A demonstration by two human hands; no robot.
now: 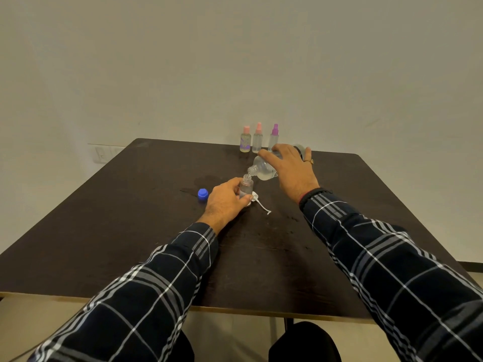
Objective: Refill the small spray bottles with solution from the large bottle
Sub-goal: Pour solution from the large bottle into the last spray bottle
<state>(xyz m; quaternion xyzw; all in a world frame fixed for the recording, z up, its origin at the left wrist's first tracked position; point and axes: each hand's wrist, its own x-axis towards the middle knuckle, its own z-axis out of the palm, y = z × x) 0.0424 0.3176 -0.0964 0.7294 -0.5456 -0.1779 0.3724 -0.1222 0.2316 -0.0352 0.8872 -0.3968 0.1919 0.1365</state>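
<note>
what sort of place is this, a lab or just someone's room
Likely an ordinary room, home or office, not a lab: a dark table against a plain painted wall, with a household switch plate on that wall.

Before you: a dark brown table [130, 244] with a matte top and a pale edge band [235, 308] along its near side. Damp smears [206, 180] darken the top left of centre, and smaller droplets [294, 218] speckle it nearer you. Behind it, an off-white wall [235, 61]. A white switch plate [104, 153] sits low on that wall, beyond the table's far left corner. There is a faint scuff [371, 122] to the right. Beneath the table: a dark table leg [288, 322] and beige floor [230, 335]. Dark skirting [470, 266] shows at far right.
</note>
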